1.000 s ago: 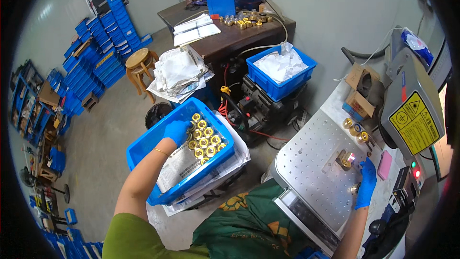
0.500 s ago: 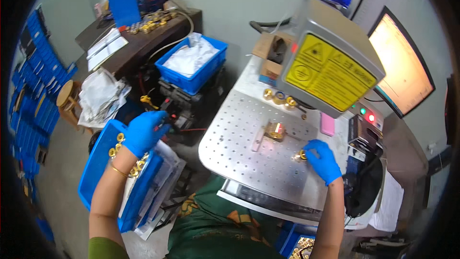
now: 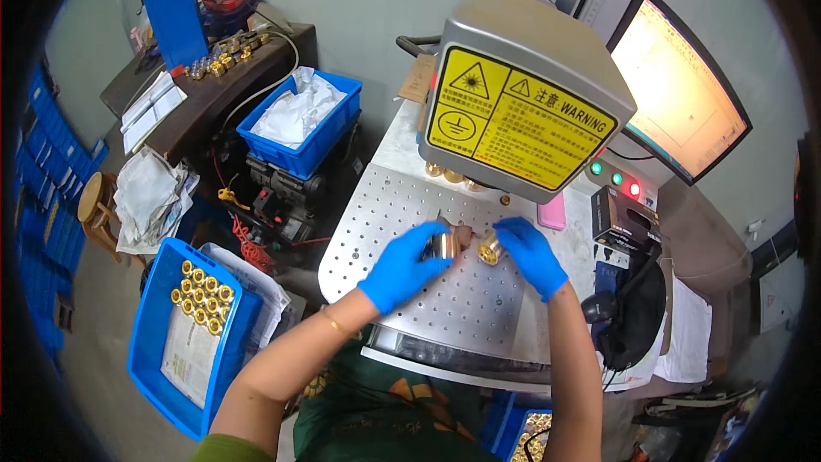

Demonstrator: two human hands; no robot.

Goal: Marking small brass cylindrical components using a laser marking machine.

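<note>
On the perforated metal plate [image 3: 359, 239], my left hand [image 3: 405, 267] in a blue glove is closed round a shiny brass cylindrical fitting [image 3: 444, 246]. Close to its right, my right hand [image 3: 534, 258], gloved too, pinches a second brass fitting [image 3: 490, 251], its ringed open end facing me. A small brownish block [image 3: 463, 234] lies between the two fittings, partly covered by them. More brass fittings [image 3: 434, 169] stand at the back of the plate, beneath the machine head.
A grey machine head [image 3: 539, 60] with a yellow warning label overhangs the plate. To the left stands a blue bin [image 3: 154, 359] with rows of brass fittings on paper. A pink case [image 3: 552, 212], a black box [image 3: 624, 221] and a lit monitor [image 3: 680, 81] are at the right.
My left hand has come from above the blue bin over to the plate and now holds a fitting. My right hand has moved up and left with its fitting. The view has shifted.
</note>
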